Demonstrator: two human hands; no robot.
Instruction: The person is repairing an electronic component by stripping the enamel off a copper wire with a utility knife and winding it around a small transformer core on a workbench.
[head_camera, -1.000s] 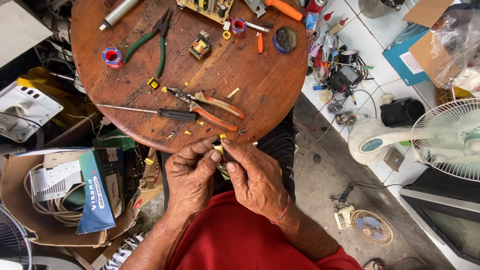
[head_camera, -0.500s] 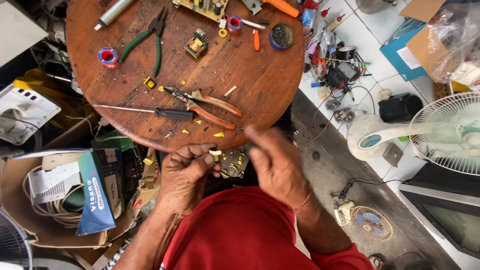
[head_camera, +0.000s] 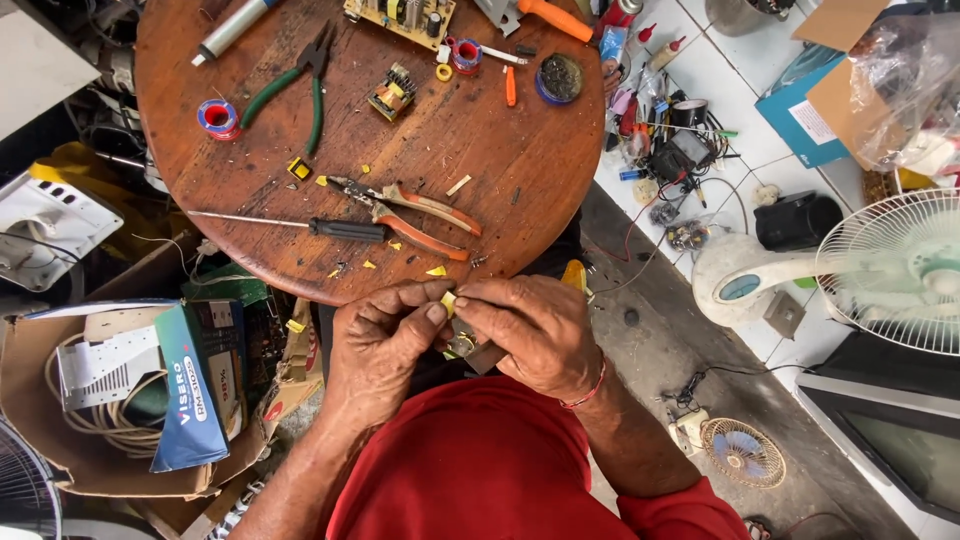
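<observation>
My left hand (head_camera: 385, 345) and my right hand (head_camera: 535, 335) meet just below the near edge of the round wooden table (head_camera: 250, 170). Between their fingertips they pinch a small yellow part (head_camera: 449, 300), with a darker piece of it showing under the fingers. On the table just beyond the hands lie orange-handled pliers (head_camera: 415, 215), a black-handled screwdriver (head_camera: 300, 226) and several yellow scraps (head_camera: 437, 271). Further back are green-handled pliers (head_camera: 290, 85) and a small circuit board (head_camera: 392, 92).
A red tape roll (head_camera: 217, 117), a larger circuit board (head_camera: 402, 15) and a round tin (head_camera: 559, 79) sit on the table. An open cardboard box (head_camera: 130, 390) with cables is at the left. A white fan (head_camera: 880, 275) and floor clutter are at the right.
My right hand swung away to the right, then came back against the left hand. Both now hold the small yellow part again, a little lower relative to the table edge.
</observation>
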